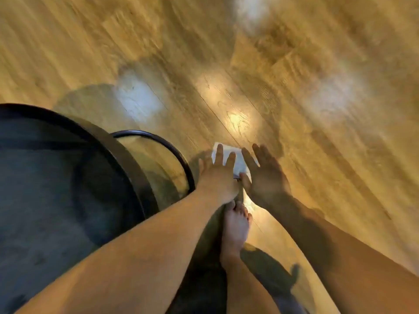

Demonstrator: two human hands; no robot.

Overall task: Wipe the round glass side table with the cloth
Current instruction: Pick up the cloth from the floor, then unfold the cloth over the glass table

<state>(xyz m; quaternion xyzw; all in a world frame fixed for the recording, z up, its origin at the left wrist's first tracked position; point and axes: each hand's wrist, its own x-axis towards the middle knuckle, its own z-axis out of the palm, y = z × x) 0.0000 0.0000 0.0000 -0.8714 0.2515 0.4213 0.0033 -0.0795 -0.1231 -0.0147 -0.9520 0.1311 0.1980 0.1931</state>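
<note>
The round glass side table (158, 164) has a black rim and stands low at the left, half tucked under a larger dark round table (56, 177). To its right, above the wooden floor, the white cloth (240, 163) sits between my two hands. My left hand (218, 175) lies over the cloth's left part with its fingers straight. My right hand (264, 175), in shadow, has straight fingers along the cloth's right edge, and its thumb touches the cloth's lower corner. Neither hand is over the glass. Motion blurs the picture.
Wooden plank floor (226, 64) with bright light patches fills most of the view. My bare foot (235, 230) stands on the floor just below the hands. The large dark table takes up the lower left.
</note>
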